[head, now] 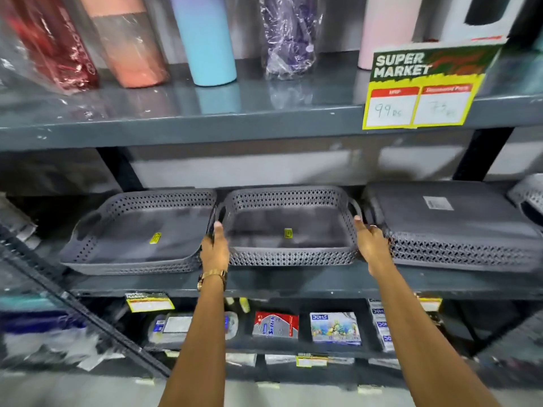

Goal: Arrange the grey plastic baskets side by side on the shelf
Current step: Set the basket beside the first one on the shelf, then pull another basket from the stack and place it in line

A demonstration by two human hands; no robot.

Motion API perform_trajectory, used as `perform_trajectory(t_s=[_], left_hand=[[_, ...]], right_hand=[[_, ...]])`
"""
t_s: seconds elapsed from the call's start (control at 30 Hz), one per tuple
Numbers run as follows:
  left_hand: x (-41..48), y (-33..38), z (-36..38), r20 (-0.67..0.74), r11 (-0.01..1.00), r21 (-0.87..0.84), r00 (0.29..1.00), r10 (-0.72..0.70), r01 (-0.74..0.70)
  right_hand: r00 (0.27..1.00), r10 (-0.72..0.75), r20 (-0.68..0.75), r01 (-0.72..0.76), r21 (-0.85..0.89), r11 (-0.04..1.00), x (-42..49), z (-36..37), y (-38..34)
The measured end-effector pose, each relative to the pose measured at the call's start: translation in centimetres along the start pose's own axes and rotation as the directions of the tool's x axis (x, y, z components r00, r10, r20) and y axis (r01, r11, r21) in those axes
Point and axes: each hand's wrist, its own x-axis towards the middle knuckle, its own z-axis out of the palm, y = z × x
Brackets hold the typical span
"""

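Note:
Three grey perforated plastic baskets sit in a row on the middle shelf [293,284]. The left basket [132,239] lies open side up. The middle basket [289,230] is also upright, touching the left one. My left hand [215,248] grips its left rim, thumb over the edge. My right hand [371,240] holds its right rim near the handle. To the right lies an upside-down stack of baskets [449,227] with a white label on top. Another basket [529,198] shows at the far right edge.
The upper shelf [205,124] holds several tall bottles and a yellow price sign [423,86]. Below, a lower shelf [264,348] carries small boxed goods. A dark metal rack [73,304] slants across at the left.

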Motion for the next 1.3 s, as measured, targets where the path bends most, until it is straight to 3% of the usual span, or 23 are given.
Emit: perform_trajectory(t_s=[0.13,0.3,0.37,0.43,0.53,0.63,0.8,0.93,1.07,1.2,1.3], left_hand=[[-1.6,-1.1,0.2,-0.027,0.992,0.108,0.997,0.068,-0.065],[-5.2,1.3,4.2,-0.121,0.930,0.273,0.951,0.286,-0.245],[-7.2,2.8,7.2,-0.065,0.878,0.311,0.914,0.401,-0.363],[-9.0,4.1,10.8,0.085,0.853,0.242,0.885,0.457,-0.463],[-11.4,5.5,17.3,0.333,0.879,0.138,0.858,0.392,-0.456],[-13.6,6.0,23.5,0.482,0.885,0.189,0.826,0.293,-0.425],[-13.3,5.1,30.8,0.424,0.869,0.375,0.893,0.149,-0.323],[-12.6,3.9,33.2,0.270,0.930,0.356,0.963,-0.006,-0.094],[-13.9,3.9,33.8,0.142,0.989,0.104,0.985,0.094,-0.109],[-15.2,6.7,33.4,0.052,0.949,-0.246,0.975,0.214,-0.195],[-14.7,8.4,32.6,0.035,0.929,-0.335,0.983,0.181,-0.160]], right_hand=[[0.999,-0.007,0.045,0.008,-0.030,1.000,-0.8,-0.5,1.0],[0.972,-0.232,0.038,0.231,0.018,0.973,-0.8,-4.7,-0.5],[0.951,-0.309,-0.032,0.308,-0.031,0.951,0.3,-7.7,-1.5],[0.932,-0.351,-0.095,0.344,-0.079,0.936,1.7,-11.1,-2.3],[0.932,-0.330,-0.152,0.306,-0.160,0.938,4.7,-16.4,-2.3],[0.970,-0.194,-0.143,0.156,-0.245,0.957,9.3,-20.9,-1.0],[0.984,-0.031,-0.173,-0.069,-0.543,0.837,19.1,-26.1,4.6],[0.994,-0.001,-0.110,-0.030,-0.277,0.961,18.1,-26.7,3.6],[0.979,-0.055,-0.195,0.058,0.006,0.998,18.0,-27.4,2.2],[0.950,-0.139,-0.279,0.237,0.359,0.903,18.3,-28.6,-0.9],[0.966,-0.091,-0.243,0.206,0.508,0.837,19.5,-29.6,-1.7]])
